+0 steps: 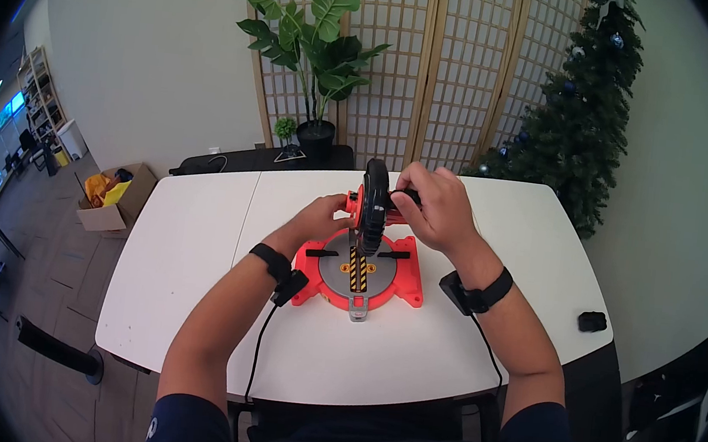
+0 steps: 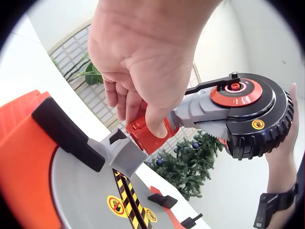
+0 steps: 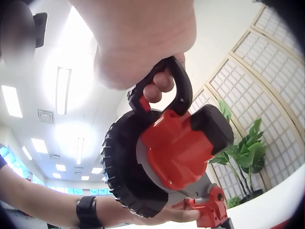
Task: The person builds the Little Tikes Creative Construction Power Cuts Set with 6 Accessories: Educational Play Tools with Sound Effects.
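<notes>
A toy miter saw stands on the white table, its red base [image 1: 405,289] carrying a grey round turntable [image 2: 81,186] with a yellow-and-black striped slot. Raised over it is the saw head [image 3: 178,152], with a black ribbed blade guard [image 1: 374,197] and a red motor housing. My right hand [image 1: 437,206] grips the black loop handle [image 3: 183,90], fingers passing through the loop beside a red trigger. Around the red hinge block [image 2: 143,136] at the back of the saw, my left hand [image 1: 319,222] holds with the thumb on one side and fingers on the other.
A small black object [image 1: 592,321] lies near the table's right edge. Behind the table are a potted plant [image 1: 323,62], a folding screen [image 1: 465,69] and a decorated Christmas tree [image 1: 571,123]. A cardboard box [image 1: 118,205] sits on the floor at left. Cables trail from both wrist cameras.
</notes>
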### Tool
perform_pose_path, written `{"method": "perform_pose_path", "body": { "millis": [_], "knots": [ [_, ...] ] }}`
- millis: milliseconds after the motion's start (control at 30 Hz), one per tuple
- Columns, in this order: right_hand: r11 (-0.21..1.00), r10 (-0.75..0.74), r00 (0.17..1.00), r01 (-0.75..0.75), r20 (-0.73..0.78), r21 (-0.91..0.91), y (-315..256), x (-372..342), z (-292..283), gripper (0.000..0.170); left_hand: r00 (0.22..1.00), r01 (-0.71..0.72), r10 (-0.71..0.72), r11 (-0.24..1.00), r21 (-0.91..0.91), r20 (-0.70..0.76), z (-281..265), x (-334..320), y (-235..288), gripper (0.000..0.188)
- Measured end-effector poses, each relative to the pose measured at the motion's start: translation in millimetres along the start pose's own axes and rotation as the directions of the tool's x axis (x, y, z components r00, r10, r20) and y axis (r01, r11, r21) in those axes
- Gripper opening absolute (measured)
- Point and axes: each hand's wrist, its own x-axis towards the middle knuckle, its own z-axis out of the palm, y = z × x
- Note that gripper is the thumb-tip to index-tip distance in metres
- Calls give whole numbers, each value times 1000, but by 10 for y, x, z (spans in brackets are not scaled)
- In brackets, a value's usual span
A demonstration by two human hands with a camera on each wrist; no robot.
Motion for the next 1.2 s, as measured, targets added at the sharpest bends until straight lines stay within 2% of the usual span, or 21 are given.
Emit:
{"method": "perform_pose_path", "body": {
  "millis": [67,133,267,367,500,567,667,700,767,800,867,967,1067,1200],
  "knots": [
    [1000,19,1000,-20,9,9,-11,29,17,36,996,46,-42,998,-53,82,16,30,-84,37],
    [998,56,997,-54,54,-42,-28,62,16,30,996,25,-16,994,-108,86,82,78,-247,38],
    [999,46,995,-45,84,-10,-29,112,46,27,993,-24,46,980,-199,107,189,164,-534,34],
    [999,31,994,-29,106,-21,-23,146,79,26,994,14,10,977,-211,110,187,166,-578,34],
    [1000,-8,990,11,140,-20,-8,176,102,27,989,46,-17,980,-196,148,160,153,-567,35],
    [999,-19,987,23,161,-23,-8,175,108,27,976,118,-113,993,-15,187,150,148,-574,35],
    [998,-10,982,20,188,-55,-4,153,124,27,979,89,-84,996,-22,186,174,159,-655,40],
    [999,-2,983,11,181,-47,1,144,125,26,979,89,-83,996,-22,186,175,151,-625,40],
    [999,7,984,0,176,-40,24,124,137,26,997,-3,20,975,-222,71,196,126,-561,45],
    [999,8,986,0,167,-46,46,112,154,26,997,-3,19,975,-222,72,178,96,-466,45],
    [999,8,988,0,157,-54,70,99,164,25,1000,8,-5,943,-333,10,128,34,-256,48],
    [999,24,983,-14,182,-52,79,94,159,25,995,-46,66,969,-242,78,131,33,-189,49],
    [998,40,977,-29,208,-55,65,91,169,26,994,-11,38,970,-244,103,78,-46,41,52],
    [994,64,974,-44,216,-97,89,99,169,24,994,22,-1,980,-198,107,142,-1,-137,54]
  ]
}}
